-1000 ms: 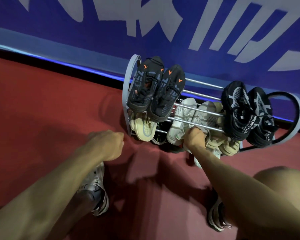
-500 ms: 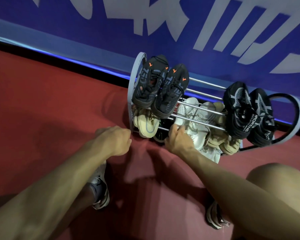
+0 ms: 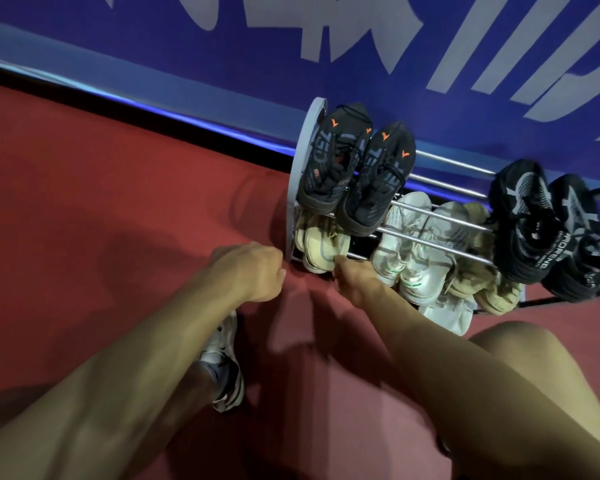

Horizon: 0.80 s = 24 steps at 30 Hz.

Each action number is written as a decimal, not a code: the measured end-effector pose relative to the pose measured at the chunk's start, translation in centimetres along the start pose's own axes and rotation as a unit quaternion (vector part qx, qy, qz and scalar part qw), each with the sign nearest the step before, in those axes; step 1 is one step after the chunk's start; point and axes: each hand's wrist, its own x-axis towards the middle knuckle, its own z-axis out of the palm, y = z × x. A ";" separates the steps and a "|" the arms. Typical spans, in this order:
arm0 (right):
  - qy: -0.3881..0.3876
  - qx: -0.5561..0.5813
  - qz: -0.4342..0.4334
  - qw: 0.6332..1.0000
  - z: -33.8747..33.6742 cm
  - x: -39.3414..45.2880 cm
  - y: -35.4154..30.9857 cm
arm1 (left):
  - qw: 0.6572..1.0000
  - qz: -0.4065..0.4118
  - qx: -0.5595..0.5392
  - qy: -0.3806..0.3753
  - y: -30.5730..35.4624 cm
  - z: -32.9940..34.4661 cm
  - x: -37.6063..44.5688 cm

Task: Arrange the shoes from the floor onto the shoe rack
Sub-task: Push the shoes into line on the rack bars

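Note:
A grey shoe rack [image 3: 300,174] with metal rails stands against the blue wall. On its top tier sit a black pair with orange marks [image 3: 357,171] at the left and a black-and-grey pair [image 3: 548,230] at the right. Below are a beige pair [image 3: 321,244], a white pair [image 3: 409,251] and a tan pair [image 3: 482,289]. My right hand [image 3: 354,278] is at the heel of the beige pair, fingertips touching it; its grip is hidden. My left hand [image 3: 253,271] is a closed fist beside the rack's left end, holding nothing.
Red carpet [image 3: 101,220] covers the floor in front of the rack. My own left foot in a white-and-grey sneaker [image 3: 224,368] stands below my left arm. My bare right knee [image 3: 534,358] is at the lower right. A pale shoe [image 3: 447,317] shows under the white pair.
My right hand has moved left along the lower tier, from the white pair to the beige pair. My left fist has barely shifted.

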 end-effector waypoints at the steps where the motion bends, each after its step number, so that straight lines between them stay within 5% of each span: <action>1: -0.009 0.007 -0.007 1.000 0.0 -0.3 -0.1 | 1.000 0.000 0.004 0.001 0.0 -0.1 0.0; 6: -0.028 0.005 -0.063 0.998 -1.8 -2.3 0.4 | 1.000 0.007 0.012 0.010 0.1 -0.4 0.0; 14: -0.078 -0.211 -0.157 0.962 -9.5 -6.7 2.5 | 0.999 0.027 0.003 0.029 3.1 0.2 0.5; 24: -0.176 -0.163 -0.141 0.960 -17.1 -10.6 0.9 | 0.991 0.110 0.000 0.070 7.0 2.0 1.8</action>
